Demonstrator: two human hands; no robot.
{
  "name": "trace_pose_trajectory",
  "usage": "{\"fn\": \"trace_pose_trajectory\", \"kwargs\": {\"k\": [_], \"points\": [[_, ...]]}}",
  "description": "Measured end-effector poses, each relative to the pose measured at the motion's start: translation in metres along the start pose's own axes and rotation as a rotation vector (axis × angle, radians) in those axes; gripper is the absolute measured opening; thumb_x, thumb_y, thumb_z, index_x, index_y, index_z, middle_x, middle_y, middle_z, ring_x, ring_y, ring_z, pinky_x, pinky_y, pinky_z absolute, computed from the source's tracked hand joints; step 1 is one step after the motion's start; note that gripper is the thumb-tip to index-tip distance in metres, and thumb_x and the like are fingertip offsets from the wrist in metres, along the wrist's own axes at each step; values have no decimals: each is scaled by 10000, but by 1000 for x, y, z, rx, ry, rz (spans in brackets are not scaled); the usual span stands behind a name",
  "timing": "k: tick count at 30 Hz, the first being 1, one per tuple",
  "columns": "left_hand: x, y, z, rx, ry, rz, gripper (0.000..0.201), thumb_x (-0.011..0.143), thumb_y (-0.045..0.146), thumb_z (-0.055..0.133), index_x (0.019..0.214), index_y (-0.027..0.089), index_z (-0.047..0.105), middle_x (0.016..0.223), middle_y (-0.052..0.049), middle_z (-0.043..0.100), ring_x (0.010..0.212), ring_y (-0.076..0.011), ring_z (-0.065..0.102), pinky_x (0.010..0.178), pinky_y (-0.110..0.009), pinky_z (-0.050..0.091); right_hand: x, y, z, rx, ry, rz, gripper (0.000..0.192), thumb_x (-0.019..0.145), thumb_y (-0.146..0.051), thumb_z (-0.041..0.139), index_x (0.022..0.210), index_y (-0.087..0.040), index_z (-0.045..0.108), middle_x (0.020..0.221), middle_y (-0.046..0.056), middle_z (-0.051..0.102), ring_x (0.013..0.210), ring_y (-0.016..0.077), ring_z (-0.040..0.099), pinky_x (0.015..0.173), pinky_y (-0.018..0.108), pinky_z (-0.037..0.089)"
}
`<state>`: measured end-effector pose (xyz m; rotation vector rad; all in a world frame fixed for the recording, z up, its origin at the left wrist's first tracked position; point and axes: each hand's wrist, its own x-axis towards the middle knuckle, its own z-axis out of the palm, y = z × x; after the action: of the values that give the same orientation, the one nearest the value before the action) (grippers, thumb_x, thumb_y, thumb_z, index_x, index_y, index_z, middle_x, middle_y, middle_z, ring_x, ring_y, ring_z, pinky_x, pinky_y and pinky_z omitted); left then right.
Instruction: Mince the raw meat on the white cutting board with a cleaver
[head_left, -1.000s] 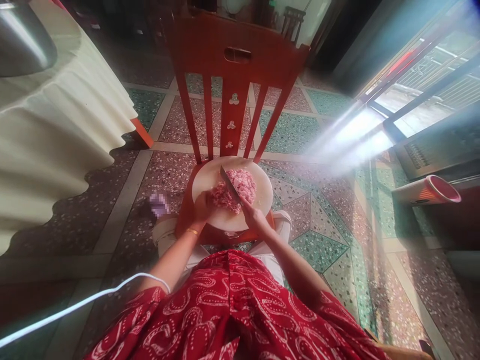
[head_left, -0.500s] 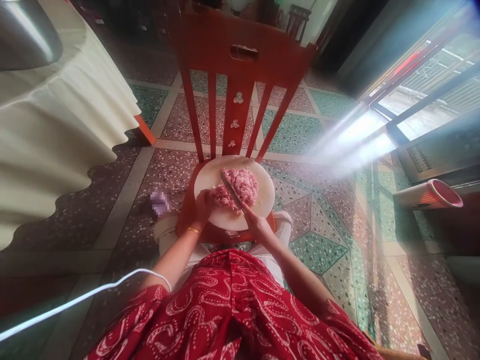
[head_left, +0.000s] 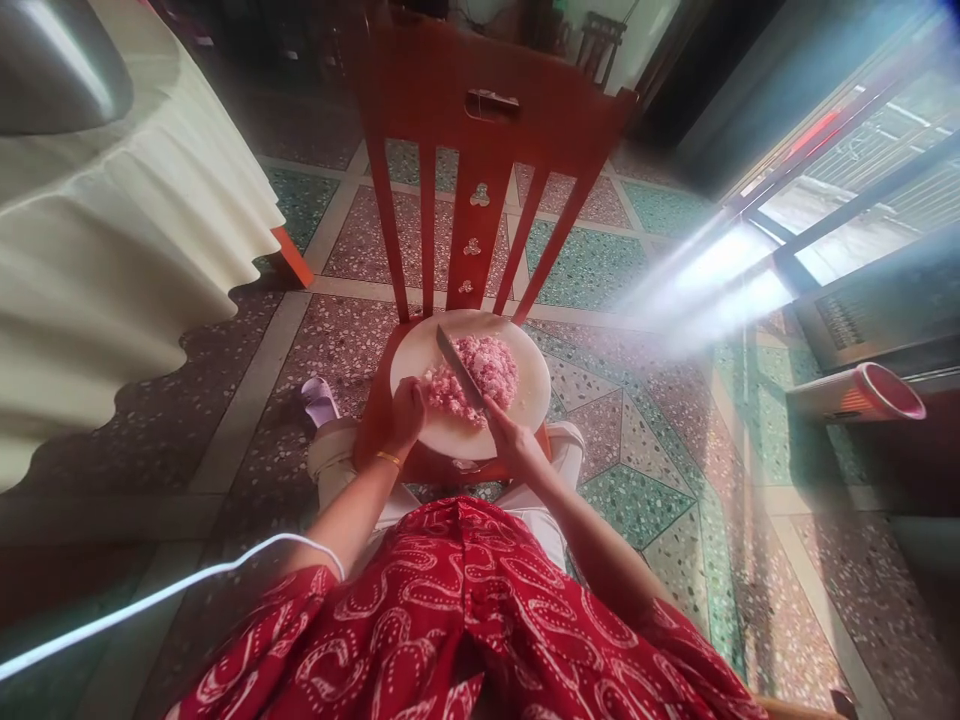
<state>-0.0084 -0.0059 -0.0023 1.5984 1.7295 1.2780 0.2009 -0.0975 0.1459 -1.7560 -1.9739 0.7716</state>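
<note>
A round pale chopping board (head_left: 525, 430) lies on the seat of a red wooden chair (head_left: 373, 425). Pink minced meat (head_left: 495, 365) is heaped over its middle, with a looser patch to the left. My right hand (head_left: 514, 440) is closed round the handle of a kitchen knife (head_left: 460, 366). Its blade points up and left across the mince; I cannot tell whether it touches. My left hand (head_left: 409, 408) is curled into a fist at the board's left edge, beside the mince. Whatever its fingers hold, if anything, is hidden.
A table with a cream cloth (head_left: 127, 260) stands at the left. One purple slipper (head_left: 321, 400) shows by my left leg. On the right are a tilted-looking bin (head_left: 862, 392) and a bright doorway (head_left: 787, 240). A white cable (head_left: 150, 598) runs to my left arm.
The knife blade has shifted slightly up and away from me, its tip now farther over the board. My left fist has turned a little. The mince looks much the same.
</note>
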Motion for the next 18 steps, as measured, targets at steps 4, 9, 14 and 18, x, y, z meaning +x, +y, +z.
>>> {"fn": "trace_pose_trajectory", "kwargs": {"k": [4,9,14,18], "points": [[-1,5,2,2,72,-69,259,918,343,320,927,185,525,905,-119,635,860,-226,625,794,-370,499,9,-25,-3,112,207,-174,488,978,-288,341,1459,-222,389,1286,62,625,1098,183,639,933,278,505],[-1,8,-2,6,64,-31,231,919,328,341,920,192,527,874,-96,636,830,-207,622,781,-351,506,13,-14,27,4,-66,15,499,942,-201,396,1440,-175,415,1110,104,714,937,214,703,809,291,548],[-2,6,-1,14,72,-9,248,927,348,340,923,189,530,869,-91,634,816,-204,621,777,-354,513,8,-25,0,72,93,-88,467,973,-275,377,1435,-224,427,1166,81,693,925,199,703,834,288,538],[-1,3,3,-20,108,-33,233,920,332,343,907,186,524,868,-93,635,806,-200,620,779,-352,514,20,-29,5,163,276,-227,495,975,-267,351,1460,-172,380,1220,101,660,989,173,676,882,273,522]]}}
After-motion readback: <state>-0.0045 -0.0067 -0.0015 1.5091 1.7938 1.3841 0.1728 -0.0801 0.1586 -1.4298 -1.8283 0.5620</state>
